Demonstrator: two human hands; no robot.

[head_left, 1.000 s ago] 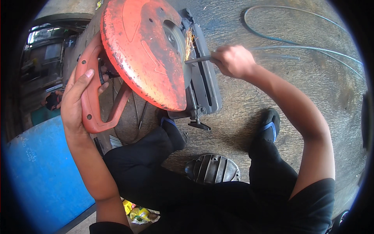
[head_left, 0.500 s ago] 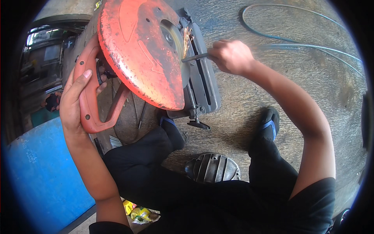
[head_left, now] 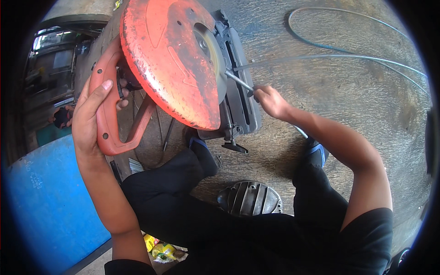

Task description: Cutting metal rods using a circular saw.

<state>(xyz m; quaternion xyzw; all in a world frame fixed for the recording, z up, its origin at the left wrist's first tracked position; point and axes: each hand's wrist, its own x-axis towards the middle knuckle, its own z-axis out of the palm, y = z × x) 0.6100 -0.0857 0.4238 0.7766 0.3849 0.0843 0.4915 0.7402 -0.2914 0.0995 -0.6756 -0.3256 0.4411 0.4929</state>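
A cut-off saw with a worn red guard (head_left: 160, 59) stands in front of me. My left hand (head_left: 89, 114) is wrapped round its red loop handle (head_left: 107, 110), with fingers at the trigger. In my right hand (head_left: 273, 101) is a thin metal rod (head_left: 240, 81), gripped right of the saw. The rod's far end is at the edge of the abrasive disc (head_left: 221, 78); whether they touch I cannot tell. Its other end comes out below my wrist, over the floor. Beneath the disc is the dark saw base (head_left: 247, 105) with its clamp screw handle (head_left: 235, 147).
A thin hose (head_left: 330, 56) loops over the worn floor (head_left: 366, 101) at the right. A ribbed metal cover (head_left: 251, 198) lies between my feet. At the left stands a blue panel (head_left: 55, 197). Yellow wrappers (head_left: 161, 250) lie below it. Another person (head_left: 62, 118) shows at the far left.
My right hand has moved nearer to me, swinging the rod to a slant. Sparks seen at the disc earlier are gone. The guard and handle have shifted slightly right; my left hand keeps its grip.
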